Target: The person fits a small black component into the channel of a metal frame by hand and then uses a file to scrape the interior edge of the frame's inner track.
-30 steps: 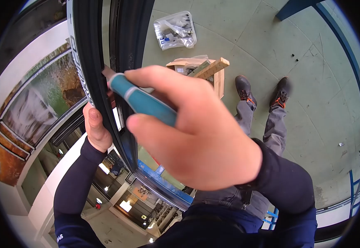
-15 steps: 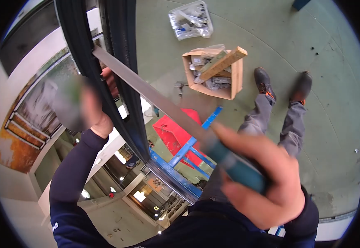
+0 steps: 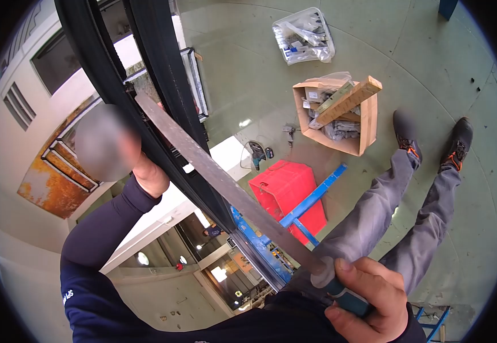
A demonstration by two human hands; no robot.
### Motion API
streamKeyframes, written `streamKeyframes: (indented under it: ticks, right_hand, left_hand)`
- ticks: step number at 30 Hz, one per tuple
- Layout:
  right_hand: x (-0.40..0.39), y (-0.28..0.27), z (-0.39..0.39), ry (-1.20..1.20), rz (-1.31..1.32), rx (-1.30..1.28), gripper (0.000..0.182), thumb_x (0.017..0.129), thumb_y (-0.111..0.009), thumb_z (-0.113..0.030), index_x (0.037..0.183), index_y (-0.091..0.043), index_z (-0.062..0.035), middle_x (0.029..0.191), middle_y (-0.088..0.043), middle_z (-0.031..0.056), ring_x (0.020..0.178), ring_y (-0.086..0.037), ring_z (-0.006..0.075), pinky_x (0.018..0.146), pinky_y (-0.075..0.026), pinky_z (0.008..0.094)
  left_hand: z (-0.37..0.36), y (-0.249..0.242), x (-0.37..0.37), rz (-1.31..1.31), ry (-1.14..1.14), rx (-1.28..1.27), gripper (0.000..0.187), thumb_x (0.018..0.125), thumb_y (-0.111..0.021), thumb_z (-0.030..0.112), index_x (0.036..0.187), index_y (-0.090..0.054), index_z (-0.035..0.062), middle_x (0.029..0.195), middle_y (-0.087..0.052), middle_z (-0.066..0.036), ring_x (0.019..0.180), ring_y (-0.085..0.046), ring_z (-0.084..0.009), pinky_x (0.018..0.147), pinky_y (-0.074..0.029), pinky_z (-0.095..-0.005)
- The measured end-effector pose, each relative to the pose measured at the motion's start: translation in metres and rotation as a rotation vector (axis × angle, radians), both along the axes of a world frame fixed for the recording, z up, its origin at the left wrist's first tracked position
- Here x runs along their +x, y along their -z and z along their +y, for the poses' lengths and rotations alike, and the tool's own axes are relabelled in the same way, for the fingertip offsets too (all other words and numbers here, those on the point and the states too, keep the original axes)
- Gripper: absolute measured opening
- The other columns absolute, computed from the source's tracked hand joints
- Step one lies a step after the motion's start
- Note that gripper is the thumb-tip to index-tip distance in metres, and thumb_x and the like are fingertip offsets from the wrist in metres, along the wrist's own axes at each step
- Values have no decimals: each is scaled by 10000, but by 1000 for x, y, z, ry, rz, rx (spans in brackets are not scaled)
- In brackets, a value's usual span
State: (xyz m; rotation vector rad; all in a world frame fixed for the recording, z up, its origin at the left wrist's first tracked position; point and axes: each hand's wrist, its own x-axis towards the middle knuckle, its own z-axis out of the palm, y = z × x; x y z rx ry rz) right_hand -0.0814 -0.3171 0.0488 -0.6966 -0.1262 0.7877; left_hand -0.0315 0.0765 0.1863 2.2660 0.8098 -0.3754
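Observation:
My right hand [image 3: 374, 297] is closed around the teal handle of a long flat metal file [image 3: 203, 166]. Its blade runs up and left, and the tip lies over the dark window-frame profiles [image 3: 171, 74]. On the left, my left hand [image 3: 131, 150] is raised beside the outer dark profile. A round grey blur covers most of it, so its fingers and anything in them are hidden.
A blue stand [image 3: 317, 197] and a red crate [image 3: 288, 191] are below the frame. On the floor are a cardboard box [image 3: 368, 128] with wood pieces, a clear plastic bin [image 3: 331, 43], a drill [image 3: 256, 154] and my shoes [image 3: 459, 140].
My right hand and the file have moved down and right, and the blade tip sits lower along the profiles. The view has shifted, so the floor items appear farther right.

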Motion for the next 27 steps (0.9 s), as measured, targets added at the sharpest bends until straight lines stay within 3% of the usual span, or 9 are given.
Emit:
streamKeyframes:
  ticks: [14, 16, 18, 19, 20, 21, 27]
  right_hand:
    - [10, 19, 45, -5, 32, 86, 579, 781, -681, 93, 1345, -553, 119, 1118, -658, 248, 954, -680, 334, 885, -509, 326]
    - [13, 17, 54, 52, 8, 48, 586, 750, -691, 45, 1325, -585, 69, 907, -656, 187, 750, -664, 272, 694, -505, 318]
    - [18, 17, 57, 83, -5, 56, 582, 753, -687, 39, 1326, -586, 68, 906, -658, 183, 750, -663, 272, 699, -505, 320]
    - [23, 17, 55, 88, -9, 83, 575, 773, -678, 56, 1337, -570, 91, 1011, -662, 210, 852, -670, 303, 799, -506, 325]
    - [33, 16, 54, 91, -15, 108, 569, 792, -670, 74, 1348, -555, 115, 1115, -666, 237, 954, -677, 334, 899, -508, 330]
    - [48, 17, 52, 33, -145, 84, 558, 807, -658, 63, 1351, -548, 119, 1134, -666, 240, 976, -679, 335, 914, -507, 335]
    - [84, -9, 92, 270, -383, -127, 565, 782, -645, 58, 1337, -548, 103, 1017, -656, 224, 848, -650, 349, 799, -502, 360]
  left_hand:
    - [-26, 3, 13, 85, 116, -47, 1214, 726, -278, 1004, 1432, -507, 44, 1387, -557, -266, 1261, -580, -393, 1059, -472, -485]
    - [-25, 1, 13, 95, 117, -27, 1224, 717, -289, 1010, 1439, -500, 44, 1402, -544, -266, 1270, -572, -391, 1057, -475, -477]
    - [-19, 0, 10, 56, 66, -50, 1216, 723, -290, 1006, 1443, -497, 48, 1410, -538, -264, 1274, -566, -390, 1057, -474, -478]
    - [-15, 1, 8, 34, 40, -65, 1212, 725, -291, 1004, 1445, -495, 50, 1413, -535, -263, 1276, -564, -390, 1058, -474, -478]
    - [-10, -1, 4, 23, 34, -55, 1195, 738, -300, 994, 1446, -496, 52, 1416, -533, -263, 1277, -563, -391, 1055, -476, -478]
    - [-4, -3, 1, 10, 28, -47, 1177, 750, -308, 983, 1446, -496, 53, 1418, -531, -262, 1277, -562, -391, 1052, -478, -477]
    - [16, -1, -7, -77, -61, -193, 965, 882, -326, 852, 1435, -501, 81, 1428, -509, -291, 1292, -539, -410, 1090, -444, -472]
